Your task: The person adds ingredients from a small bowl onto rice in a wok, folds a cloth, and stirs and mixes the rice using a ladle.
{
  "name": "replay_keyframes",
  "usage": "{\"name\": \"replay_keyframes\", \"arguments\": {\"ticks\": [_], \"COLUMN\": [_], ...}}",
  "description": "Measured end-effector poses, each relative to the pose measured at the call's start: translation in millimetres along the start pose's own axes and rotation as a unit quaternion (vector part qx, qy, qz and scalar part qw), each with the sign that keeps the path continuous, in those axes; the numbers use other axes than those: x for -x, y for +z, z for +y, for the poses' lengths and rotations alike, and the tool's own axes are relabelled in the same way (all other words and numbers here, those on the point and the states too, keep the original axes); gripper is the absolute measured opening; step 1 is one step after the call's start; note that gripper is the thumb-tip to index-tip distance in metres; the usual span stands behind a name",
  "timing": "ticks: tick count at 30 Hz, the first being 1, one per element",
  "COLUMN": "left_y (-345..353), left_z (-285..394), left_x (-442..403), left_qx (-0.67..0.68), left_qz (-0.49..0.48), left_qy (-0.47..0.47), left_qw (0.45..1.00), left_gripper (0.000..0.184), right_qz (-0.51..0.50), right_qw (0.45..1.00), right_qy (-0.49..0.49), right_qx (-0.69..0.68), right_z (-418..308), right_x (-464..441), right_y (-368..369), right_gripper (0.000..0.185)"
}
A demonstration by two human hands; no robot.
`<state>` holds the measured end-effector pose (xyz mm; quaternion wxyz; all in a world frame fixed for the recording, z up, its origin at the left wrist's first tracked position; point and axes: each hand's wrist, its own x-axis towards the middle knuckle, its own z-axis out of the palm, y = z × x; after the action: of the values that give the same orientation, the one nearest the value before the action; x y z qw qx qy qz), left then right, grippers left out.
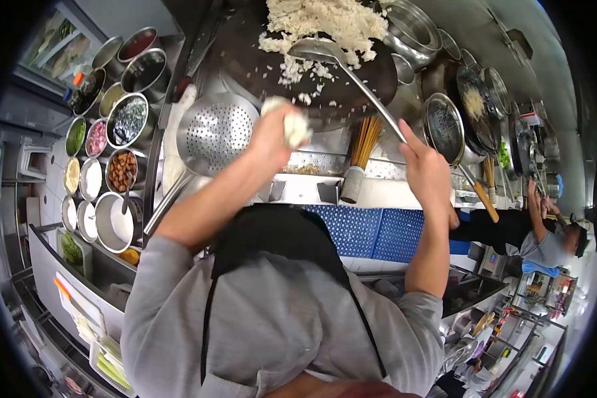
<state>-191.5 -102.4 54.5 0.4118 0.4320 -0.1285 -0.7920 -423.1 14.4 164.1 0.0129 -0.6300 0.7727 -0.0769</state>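
My right hand (428, 169) is closed around the handle of a long metal ladle (371, 96). The ladle's bowl rests at the near edge of a heap of white rice (325, 23) in a large dark wok (245, 46). At the wok's near rim, my left hand (268, 139) grips a bunched off-white cloth (297, 129). It is slightly blurred, and whether the cloth touches the rim I cannot tell. Loose grains lie scattered on the wok's near side. Beside my left forearm lies a perforated metal strainer (215, 132).
A bamboo brush (365, 146) lies between my hands. On the left stand several ingredient containers, including diced brown meat (122, 171) and an empty white-lined pot (115, 222). A fine-mesh strainer (444, 126) and another wok (474, 99) sit right. A co-worker (544, 239) stands far right.
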Motion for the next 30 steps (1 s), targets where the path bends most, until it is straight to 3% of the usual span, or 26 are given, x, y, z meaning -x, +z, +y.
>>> {"name": "replay_keyframes", "arguments": {"ticks": [4,8,10,12,15,19,22,25,26,27,28,30], "left_y": [6,0,1,2,4,2,-1,-3,-4,-5,-5,-5], "left_z": [10,10,9,8,5,6,5,1,4,4,4,3], "left_x": [-68,-92,-89,-93,-95,-92,-99,-99,-99,-100,-101,-102], "left_qx": [-0.023,-0.044,-0.024,-0.017,-0.021,-0.031,-0.034,-0.049,-0.052,-0.052,-0.054,-0.057], "left_qz": [0.004,-0.023,-0.003,0.007,0.026,0.015,0.01,-0.001,-0.004,-0.003,-0.003,-0.003], "left_qy": [0.0,-0.011,0.002,0.009,0.016,0.016,0.012,0.01,0.013,0.014,0.014,0.01], "left_qw": [1.0,0.999,1.0,1.0,0.999,0.999,0.999,0.999,0.999,0.999,0.998,0.998], "left_gripper": [0.008,0.009,0.01,0.011,0.011,0.011,0.012,0.014,0.014,0.015,0.015,0.016], "right_qz": [0.064,-0.022,-0.013,-0.021,0.023,-0.027,-0.041,0.002,0.039,-0.048,-0.133,-0.233], "right_qw": [0.998,0.992,0.994,0.992,0.998,0.998,0.998,0.991,0.974,0.921,0.834,0.631], "right_qy": [-0.023,0.084,0.033,0.042,-0.011,0.055,0.053,0.041,0.031,0.054,0.078,0.0], "right_qx": [-0.007,0.09,0.102,0.117,0.062,0.031,0.009,-0.125,-0.219,-0.382,-0.531,-0.74], "right_z": [8,-16,2,-6,-10,-13,-2,14,31,20,14,23], "right_x": [27,-9,-51,-82,-77,-30,-32,-48,-55,-53,-49,-54], "right_y": [-14,9,73,114,101,48,67,103,131,104,70,32], "right_gripper": [0.039,0.042,0.044,0.046,0.045,0.042,0.042,0.047,0.048,0.049,0.049,0.048]}}
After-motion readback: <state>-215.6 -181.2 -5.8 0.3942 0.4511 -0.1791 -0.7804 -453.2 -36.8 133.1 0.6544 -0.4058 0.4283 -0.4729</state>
